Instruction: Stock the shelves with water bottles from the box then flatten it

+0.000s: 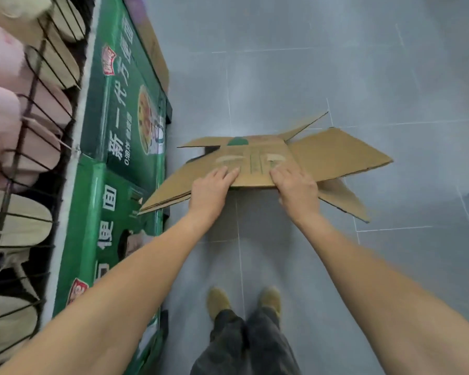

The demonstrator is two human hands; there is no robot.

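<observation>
Where box (pixel 333 154) hangs, grey tile floor (pixel 336 63), green cartons (pixel 119 117) left.

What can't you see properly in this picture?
- Head view: thumbs of the left hand and right hand, hidden under the box.
- Head view: print on the box, too blurred to read.
- Head view: slippers, cut off by the left edge.

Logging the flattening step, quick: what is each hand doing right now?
Left hand: grips the cardboard box by its near edge.
Right hand: grips the same edge.
</observation>
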